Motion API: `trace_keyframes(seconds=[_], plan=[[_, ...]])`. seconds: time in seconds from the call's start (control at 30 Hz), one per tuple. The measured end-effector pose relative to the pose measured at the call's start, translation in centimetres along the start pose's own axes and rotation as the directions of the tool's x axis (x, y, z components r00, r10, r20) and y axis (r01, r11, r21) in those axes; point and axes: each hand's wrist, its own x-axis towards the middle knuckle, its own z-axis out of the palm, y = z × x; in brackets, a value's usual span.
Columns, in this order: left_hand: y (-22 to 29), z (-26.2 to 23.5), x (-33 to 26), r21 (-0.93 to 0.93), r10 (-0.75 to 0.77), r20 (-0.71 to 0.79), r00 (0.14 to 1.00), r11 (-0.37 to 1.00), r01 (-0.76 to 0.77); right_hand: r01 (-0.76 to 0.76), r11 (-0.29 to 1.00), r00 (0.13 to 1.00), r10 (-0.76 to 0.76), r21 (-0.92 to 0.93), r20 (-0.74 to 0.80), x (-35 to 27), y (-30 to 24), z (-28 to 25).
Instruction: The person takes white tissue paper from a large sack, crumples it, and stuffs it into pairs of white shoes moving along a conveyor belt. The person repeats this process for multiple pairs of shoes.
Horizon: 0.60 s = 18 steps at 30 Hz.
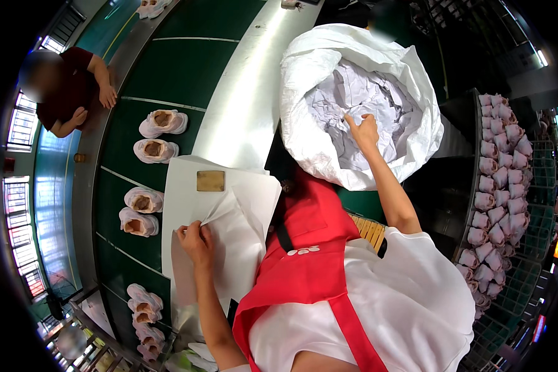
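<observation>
Pinching one white tissue sheet [232,239] on the tabletop [186,180], left hand [195,242] fingers hold its corner. Right hand [364,131] fingers close on crumpled paper [353,99] inside the big white sack [310,130]. Best to lift a single sheet, nice and slow.

The right hand's [364,131] fingertips are buried in crumpled paper [353,99].

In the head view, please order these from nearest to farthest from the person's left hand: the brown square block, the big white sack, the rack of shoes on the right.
From the left hand:
1. Brown square block, just above the hand on the white sheet.
2. Big white sack, upper right, where the right hand reaches in.
3. Rack of shoes, far right edge.
</observation>
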Motion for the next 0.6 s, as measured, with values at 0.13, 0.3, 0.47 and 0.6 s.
trace_keyframes(seconds=[0.13, 0.3, 0.47, 0.6], plan=[[1.2, -1.8, 1.7, -0.014, 0.065, -0.013, 0.998, 0.998, -0.065, -0.014, 0.993, 0.886, 0.068, -0.12, 0.459, 1.2, 4.9, 4.0], [1.8, -4.3, 2.8, -0.06, 0.087, -0.079, 0.993, 0.994, -0.092, -0.295, 0.822, 0.95, 0.2, 0.487, 0.238, 3.5, 5.0, 2.3], [3.5, -6.0, 3.5, -0.07, 0.164, -0.108, 0.98, 0.983, -0.172, -0.653, 0.054, 0.747, 0.21, 0.755, 0.631, 5.3, 0.4, -3.1], [5.4, -7.3, 5.0, -0.125, 0.238, -0.093, 0.967, 0.961, -0.248, -0.473, 0.515, 0.845, 0.035, 0.715, 0.534, 5.6, -4.5, -6.6]])
